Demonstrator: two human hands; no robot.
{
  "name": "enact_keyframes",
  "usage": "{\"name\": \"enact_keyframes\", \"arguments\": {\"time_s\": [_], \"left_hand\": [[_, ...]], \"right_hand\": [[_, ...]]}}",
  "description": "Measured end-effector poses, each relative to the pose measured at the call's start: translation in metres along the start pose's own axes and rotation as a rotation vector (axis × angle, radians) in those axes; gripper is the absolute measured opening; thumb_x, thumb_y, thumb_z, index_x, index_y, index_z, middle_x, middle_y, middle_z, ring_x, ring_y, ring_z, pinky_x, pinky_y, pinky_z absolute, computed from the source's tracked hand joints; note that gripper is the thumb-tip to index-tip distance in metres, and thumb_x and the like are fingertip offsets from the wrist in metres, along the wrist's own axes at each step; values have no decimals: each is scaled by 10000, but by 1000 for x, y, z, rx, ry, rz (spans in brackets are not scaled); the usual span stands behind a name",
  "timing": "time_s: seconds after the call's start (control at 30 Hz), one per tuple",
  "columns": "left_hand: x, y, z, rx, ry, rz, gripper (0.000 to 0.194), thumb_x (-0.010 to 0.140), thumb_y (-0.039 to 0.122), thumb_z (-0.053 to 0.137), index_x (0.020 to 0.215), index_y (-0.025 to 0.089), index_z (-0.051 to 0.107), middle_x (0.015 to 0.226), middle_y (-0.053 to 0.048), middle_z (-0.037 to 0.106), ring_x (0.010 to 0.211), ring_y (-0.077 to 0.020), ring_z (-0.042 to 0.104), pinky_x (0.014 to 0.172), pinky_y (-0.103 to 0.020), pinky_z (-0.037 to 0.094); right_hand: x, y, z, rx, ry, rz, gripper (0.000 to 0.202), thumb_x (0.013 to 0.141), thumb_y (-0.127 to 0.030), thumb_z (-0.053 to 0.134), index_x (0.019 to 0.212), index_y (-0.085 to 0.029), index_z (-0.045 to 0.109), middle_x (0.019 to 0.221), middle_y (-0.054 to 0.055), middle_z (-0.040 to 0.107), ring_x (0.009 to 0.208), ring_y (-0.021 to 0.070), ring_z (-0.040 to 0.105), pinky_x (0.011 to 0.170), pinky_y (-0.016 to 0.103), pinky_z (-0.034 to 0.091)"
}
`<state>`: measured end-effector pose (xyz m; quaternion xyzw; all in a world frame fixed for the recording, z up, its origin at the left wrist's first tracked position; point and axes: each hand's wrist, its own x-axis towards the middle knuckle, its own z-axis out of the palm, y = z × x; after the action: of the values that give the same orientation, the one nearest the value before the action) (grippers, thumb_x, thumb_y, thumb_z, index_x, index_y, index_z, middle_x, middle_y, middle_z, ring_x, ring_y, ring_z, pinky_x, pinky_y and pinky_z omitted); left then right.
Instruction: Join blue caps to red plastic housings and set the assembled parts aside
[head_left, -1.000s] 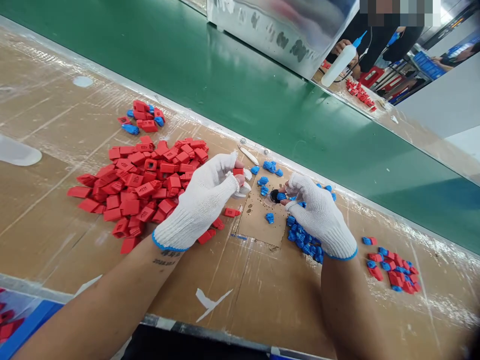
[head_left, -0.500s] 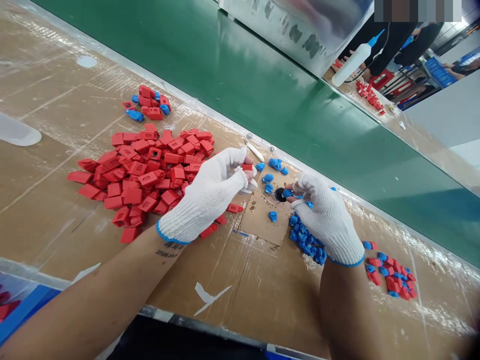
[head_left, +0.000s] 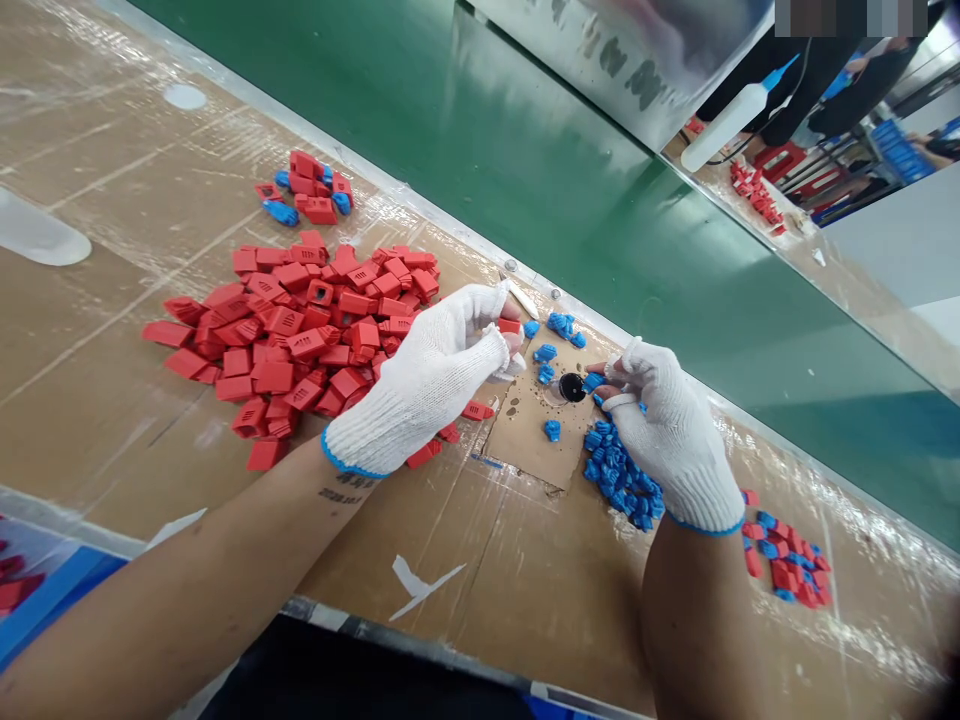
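At the bottom centre of the frame, a torn white scrap (head_left: 420, 588) lies on the brown worktop (head_left: 525, 620). Above it, just left of centre, the white-gloved left hand (head_left: 431, 375) has its thumb and fingers closed on a red piece (head_left: 509, 326), which sits between the bare fingertips. Right of centre, the gloved right hand (head_left: 664, 430) pinches a blue piece (head_left: 592, 382) at the tips of its thumb and fingers; the piece pokes out leftward, beside a round black container (head_left: 572, 388). Whether the two touch, I cannot tell. The container stands on a cardboard sheet (head_left: 536, 445) with a few loose blue pieces. A blue heap (head_left: 619, 475) lies below and partly behind the right hand, a large red heap (head_left: 285, 345) left of the left hand. Farther off, a white knife-like tool (head_left: 523, 300) lies near the green strip (head_left: 525, 190), and at upper right is a white bottle (head_left: 726, 125).
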<state>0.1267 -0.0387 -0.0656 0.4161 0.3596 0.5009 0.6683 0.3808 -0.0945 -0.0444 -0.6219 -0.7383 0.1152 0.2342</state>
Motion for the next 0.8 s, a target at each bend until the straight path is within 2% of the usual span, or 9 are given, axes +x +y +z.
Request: {"name": "enact_keyframes", "arguments": {"time_s": [0.2, 0.57, 0.7, 0.8], "left_hand": [[0, 1, 0, 12, -3, 0, 134, 853, 130, 718, 967, 195, 694, 881, -8, 659, 786, -138, 668, 747, -264, 635], [0, 3, 1, 26, 6, 3, 106, 852, 134, 724, 932, 189, 683, 863, -9, 646, 774, -134, 647, 729, -254, 612], [0, 0, -1, 12, -1, 3, 126, 857, 151, 727, 968, 198, 689, 871, -9, 655, 790, -144, 676, 740, -265, 623], [0, -2, -2, 17, -34, -10, 177, 864, 180, 752, 1031, 206, 700, 913, -18, 685, 787, -152, 700, 753, -285, 635]], "right_hand": [[2, 0, 4, 18, -22, -51, 153, 935, -151, 537, 1002, -279, 486, 990, 37, 722, 1056, 268, 814, 778, 391, 608], [3, -4, 5, -53, -62, -17, 208, 871, -106, 545, 993, -274, 528, 987, 50, 790, 939, 269, 819, 748, 399, 600], [0, -1, 3, 1, -25, -40, 196, 910, -121, 571, 1012, -280, 522, 996, 35, 763, 980, 271, 816, 758, 406, 603], [-5, -3, -4, 115, 64, -2, 238, 918, -127, 616, 1058, -297, 525, 1053, 19, 723, 1000, 254, 814, 758, 402, 622]]}}
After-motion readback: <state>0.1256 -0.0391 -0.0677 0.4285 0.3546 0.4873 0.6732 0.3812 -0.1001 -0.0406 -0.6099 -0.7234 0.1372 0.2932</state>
